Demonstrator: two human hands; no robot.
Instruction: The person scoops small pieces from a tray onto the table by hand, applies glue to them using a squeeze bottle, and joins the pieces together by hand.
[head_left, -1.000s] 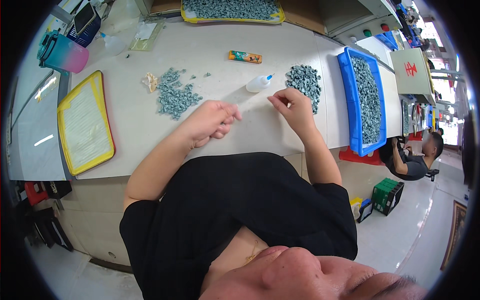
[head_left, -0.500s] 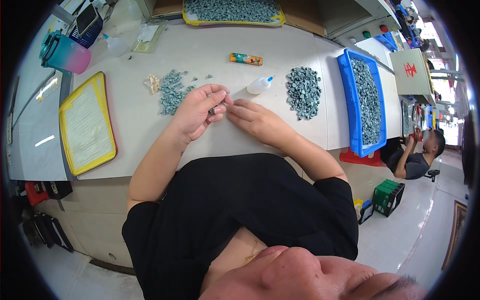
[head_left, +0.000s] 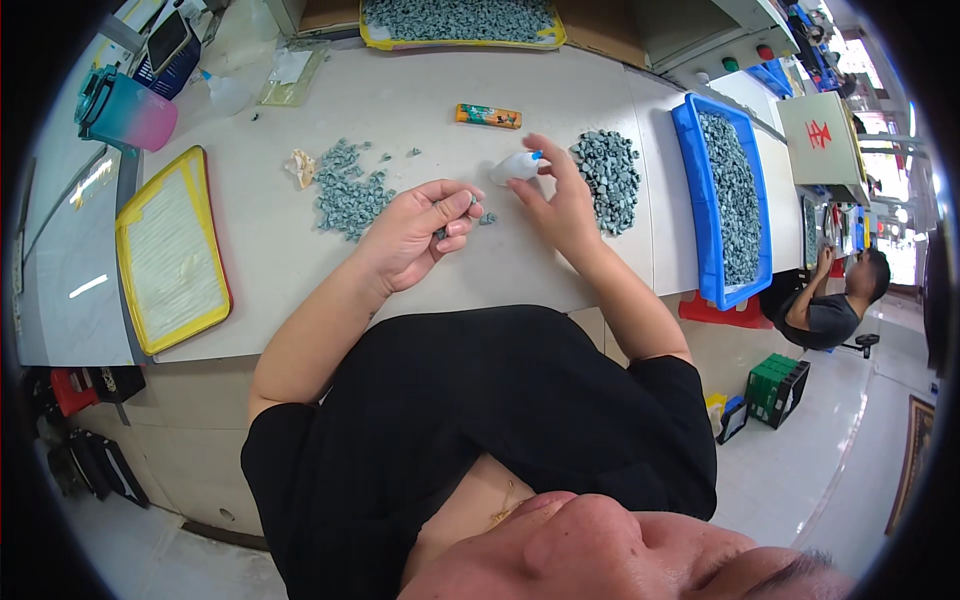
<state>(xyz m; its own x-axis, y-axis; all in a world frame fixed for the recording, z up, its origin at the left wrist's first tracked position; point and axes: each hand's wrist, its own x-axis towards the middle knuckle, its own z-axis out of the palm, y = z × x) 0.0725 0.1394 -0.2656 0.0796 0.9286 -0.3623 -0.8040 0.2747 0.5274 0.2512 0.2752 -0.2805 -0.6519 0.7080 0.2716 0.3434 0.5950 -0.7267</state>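
Observation:
My left hand (head_left: pixel 432 228) is closed, with small grey-green stone pieces (head_left: pixel 441 233) showing between its fingers. A few loose chips (head_left: pixel 487 218) lie on the table just right of its fingertips. My right hand (head_left: pixel 562 205) is around a small white squeeze bottle (head_left: pixel 512 170) with a blue tip. Its thumb is at the bottle's near side and the fingers arch past the tip, spread apart; a firm grip does not show. A loose pile of grey-green stone chips (head_left: pixel 350 190) is left of my left hand. Another pile of darker, rounder stones (head_left: pixel 608 180) sits beyond my right hand.
A blue bin (head_left: pixel 684 145) of stones stands at the right. A yellow-edged tray (head_left: pixel 125 235) lies at the left, another stone-filled tray (head_left: pixel 380 42) at the back. An orange-green packet (head_left: pixel 488 116), a crumpled scrap (head_left: pixel 300 168) and a teal-pink jug (head_left: pixel 145 115) are around. Another person (head_left: pixel 830 310) sits far right.
My right hand has left the left hand's side and moved right and up to the squeeze bottle, its fingers opening. Chips now show beside my left hand, which stays closed.

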